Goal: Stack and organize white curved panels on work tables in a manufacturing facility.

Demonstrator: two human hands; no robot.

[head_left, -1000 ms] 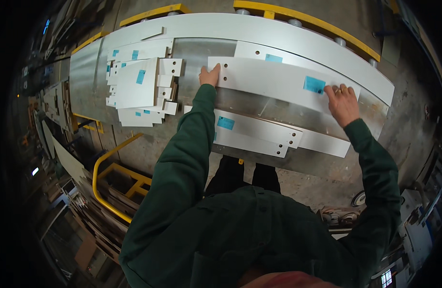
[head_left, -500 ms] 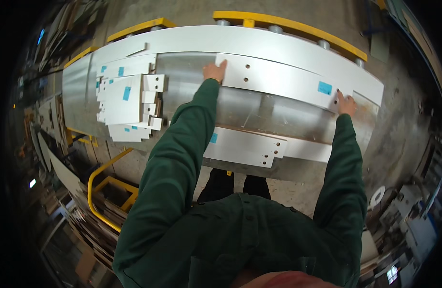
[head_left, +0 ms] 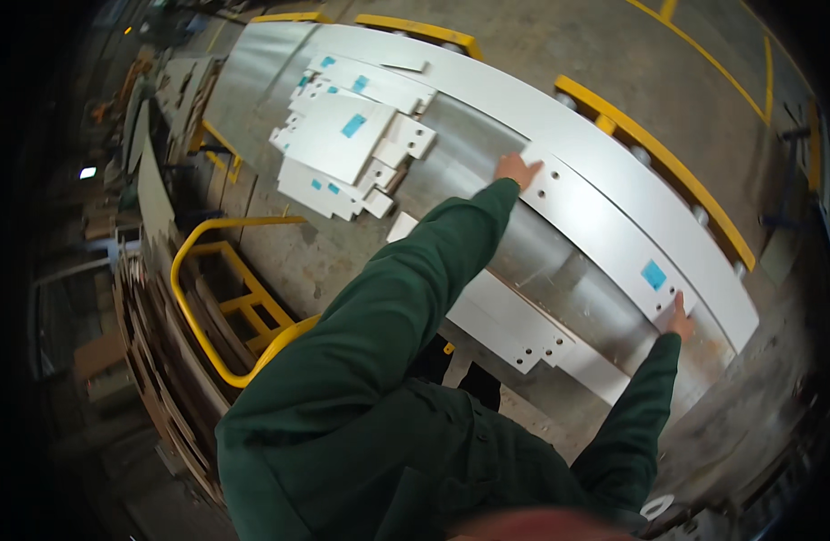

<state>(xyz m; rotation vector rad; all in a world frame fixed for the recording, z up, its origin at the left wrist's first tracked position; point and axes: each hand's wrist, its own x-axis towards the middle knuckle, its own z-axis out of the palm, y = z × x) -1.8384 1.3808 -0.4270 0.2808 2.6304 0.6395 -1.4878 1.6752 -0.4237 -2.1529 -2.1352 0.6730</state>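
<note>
While both arms are stretched across the counter (head_left: pixel 252 68), a long white panel (head_left: pixel 604 230) is held by its two ends. The left hand (head_left: pixel 518 169) is laid flat, fingers spread, on the end with the punched holes; the right hand (head_left: pixel 677 317) is closed lightly over the edge near the blue label (head_left: pixel 653 274). The wide grip probably keeps the thin panel from sagging or twisting. The panel rests on a grey metal sheet (head_left: pixel 487 171). A stack of smaller white plates (head_left: pixel 347 144) lies well apart, to the left.
</note>
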